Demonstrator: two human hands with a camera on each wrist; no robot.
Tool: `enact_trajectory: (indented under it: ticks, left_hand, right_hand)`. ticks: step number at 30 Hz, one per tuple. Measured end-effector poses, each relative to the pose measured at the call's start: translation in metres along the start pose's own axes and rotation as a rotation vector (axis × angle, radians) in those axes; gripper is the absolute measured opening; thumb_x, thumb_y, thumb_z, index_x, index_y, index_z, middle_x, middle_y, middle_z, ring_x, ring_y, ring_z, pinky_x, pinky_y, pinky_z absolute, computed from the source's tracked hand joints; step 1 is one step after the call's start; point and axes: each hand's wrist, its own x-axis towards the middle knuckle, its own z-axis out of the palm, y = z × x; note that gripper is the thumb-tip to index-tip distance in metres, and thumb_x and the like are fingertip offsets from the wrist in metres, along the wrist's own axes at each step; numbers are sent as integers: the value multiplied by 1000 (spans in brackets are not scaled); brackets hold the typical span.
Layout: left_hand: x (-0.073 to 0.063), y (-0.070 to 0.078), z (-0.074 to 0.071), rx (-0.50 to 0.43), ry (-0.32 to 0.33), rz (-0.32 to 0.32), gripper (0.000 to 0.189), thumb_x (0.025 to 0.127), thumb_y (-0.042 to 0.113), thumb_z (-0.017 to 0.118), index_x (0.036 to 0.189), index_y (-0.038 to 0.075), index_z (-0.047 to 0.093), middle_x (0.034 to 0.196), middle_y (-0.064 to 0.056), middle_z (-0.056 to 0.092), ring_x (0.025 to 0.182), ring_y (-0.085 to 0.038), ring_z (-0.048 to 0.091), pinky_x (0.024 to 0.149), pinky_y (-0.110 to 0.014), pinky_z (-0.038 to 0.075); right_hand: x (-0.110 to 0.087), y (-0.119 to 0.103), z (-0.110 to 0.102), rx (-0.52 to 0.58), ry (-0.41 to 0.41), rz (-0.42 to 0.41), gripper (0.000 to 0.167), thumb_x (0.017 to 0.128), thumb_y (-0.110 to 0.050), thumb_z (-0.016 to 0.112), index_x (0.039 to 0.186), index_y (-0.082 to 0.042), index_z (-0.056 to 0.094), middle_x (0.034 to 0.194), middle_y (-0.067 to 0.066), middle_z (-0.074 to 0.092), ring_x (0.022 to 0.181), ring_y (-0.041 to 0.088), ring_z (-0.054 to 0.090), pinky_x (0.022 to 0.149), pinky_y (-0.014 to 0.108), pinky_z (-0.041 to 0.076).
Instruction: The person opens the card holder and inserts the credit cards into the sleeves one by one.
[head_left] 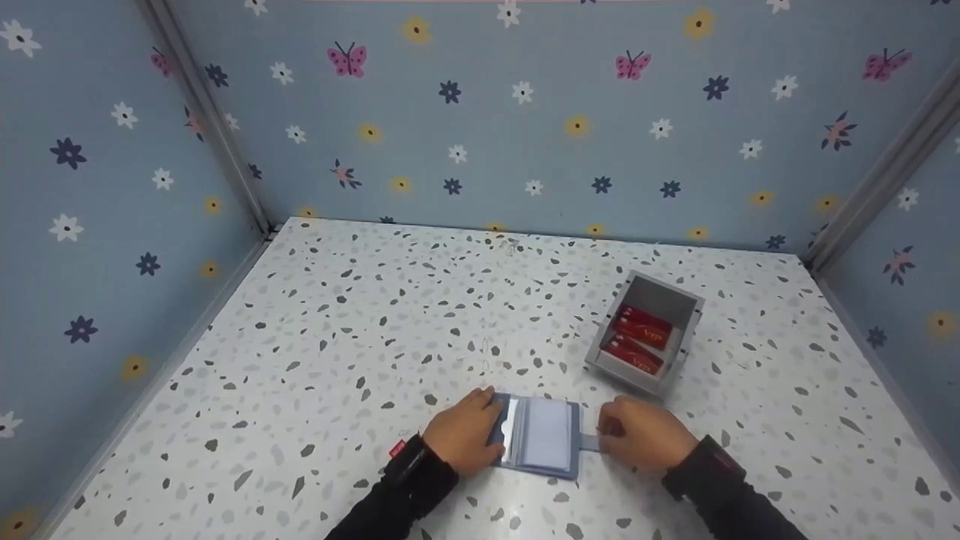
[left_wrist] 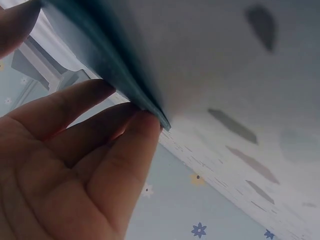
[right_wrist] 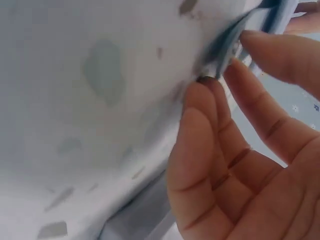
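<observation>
On broad tabletop (head_left: 337,322), left hand (head_left: 463,433) round wallet (head_left: 546,435) edge; right hand (head_left: 646,435) tight on strap (head_left: 589,442)

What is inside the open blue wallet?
A stack of pale pages lies inside the blue wallet. The top page hides those beneath, so I cannot tell whether they hold cards. The left hand covers part of the left edge.

Booklet (head_left: 546,435) is kinda dusty blue, box (head_left: 622,370) grey, cards (head_left: 643,328) red, tabletop (head_left: 300,330) speckled white, wall (head_left: 510,127) light blue w/ flowers (head_left: 449,91) + pink butterflies (head_left: 347,61).

Even head-view light, faint glare on tabletop (head_left: 517,510), wrist views dimmer, softly blurred
</observation>
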Motion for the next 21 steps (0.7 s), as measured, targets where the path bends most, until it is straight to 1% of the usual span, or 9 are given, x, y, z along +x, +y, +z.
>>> enact_trajectory:
  ticks: [2, 4, 6, 8, 10, 11, 14, 18, 21]
  left_hand:
    - [0, 1, -1, 3, 1, -6, 65, 82, 31, 72, 136, 0, 55, 147, -19, 48, 138, -33, 45, 112, -45, 41]
    - [0, 1, -1, 2, 2, -10, 64, 82, 30, 72, 136, 0, 55, 148, -19, 48, 138, -33, 45, 113, -45, 41]
    - [0, 1, -1, 0, 2, -14, 64, 82, 30, 72, 136, 1, 55, 148, -19, 47, 138, -32, 45, 113, -45, 40]
    - [0, 1, -1, 0, 8, -12, 64, 82, 30, 72, 136, 1, 55, 147, -19, 48, 138, -33, 46, 113, -45, 41]
    - [0, 1, -1, 12, 17, -4, 63, 81, 30, 72, 135, 0, 56, 146, -19, 49, 136, -32, 47, 112, -45, 42]
    - [0, 2, -1, 17, 22, -1, 63, 81, 30, 72, 134, 0, 57, 145, -19, 50, 136, -32, 48, 111, -44, 43]
    - [0, 2, -1, 25, 33, 4, 63, 80, 30, 73, 133, -1, 58, 144, -19, 52, 135, -31, 49, 110, -43, 44]
    - [0, 3, -1, 13, 31, -7, 65, 79, 29, 74, 134, 0, 57, 145, -18, 51, 135, -31, 48, 111, -44, 43]
    - [-1, 3, -2, 10, 33, -7, 65, 80, 29, 74, 135, 0, 56, 145, -19, 50, 136, -31, 48, 110, -45, 44]
  right_hand:
    - [0, -1, -7, -16, 29, -23, 9, 79, -19, 75, 84, -17, 68, 78, -4, 60, 70, 12, 54, 62, 32, 47]
    - [0, -2, -15, -44, 76, -48, 15, 79, -22, 76, 91, -14, 69, 85, -1, 64, 77, 16, 59, 67, 37, 52]
    - [1, -4, -24, -82, 135, -81, 27, 79, -25, 78, 102, -11, 70, 96, 4, 67, 88, 21, 63, 77, 42, 55]
    - [3, -7, -33, -114, 183, -104, 42, 79, -28, 79, 114, -9, 68, 109, 10, 68, 102, 29, 64, 89, 48, 54]
    - [4, -9, -42, -118, 211, -116, 55, 79, -31, 79, 126, -7, 62, 124, 17, 63, 117, 36, 58, 99, 54, 49]
    - [6, -11, -47, -116, 216, -108, 62, 79, -33, 79, 132, -7, 58, 131, 19, 59, 123, 39, 54, 103, 56, 46]
    - [12, -13, -62, -106, 217, -73, 77, 80, -37, 78, 143, -6, 47, 146, 24, 45, 137, 46, 39, 110, 62, 36]
    - [23, -11, -82, -110, 195, 0, 88, 81, -38, 76, 151, -5, 34, 155, 29, 29, 141, 55, 23, 112, 69, 25]
    - [36, -6, -97, -102, 156, 65, 94, 81, -38, 75, 154, -4, 25, 158, 32, 18, 141, 59, 16, 110, 72, 21]
